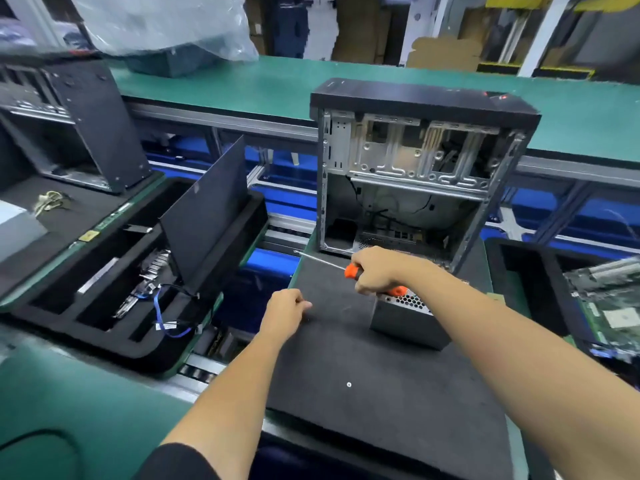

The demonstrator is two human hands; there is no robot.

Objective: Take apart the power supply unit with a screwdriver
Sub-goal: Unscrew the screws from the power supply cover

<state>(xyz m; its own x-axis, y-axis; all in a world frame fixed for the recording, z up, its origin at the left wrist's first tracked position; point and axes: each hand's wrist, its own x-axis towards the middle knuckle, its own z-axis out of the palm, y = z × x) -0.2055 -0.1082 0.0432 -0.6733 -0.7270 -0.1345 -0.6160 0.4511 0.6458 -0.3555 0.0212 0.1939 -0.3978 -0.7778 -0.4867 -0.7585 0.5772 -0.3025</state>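
Note:
The grey power supply unit (407,322) with a perforated metal top lies on the black foam mat (374,386), in front of the open computer case (415,174). My right hand (375,270) grips the orange-handled screwdriver (353,271) just above the unit's far left corner; its metal shaft points left, away from the unit. My left hand (285,311) hovers over the mat to the left of the unit with fingers curled, thumb and fingertips together; whether it pinches something small I cannot tell. A small screw (348,384) lies on the mat nearer to me.
A black foam tray (114,323) with compartments holding cables and parts sits at left, with a dark panel (207,216) standing in it. Another case (69,123) stands at far left. A circuit board (613,303) lies in a tray at right. A conveyor gap runs behind the mat.

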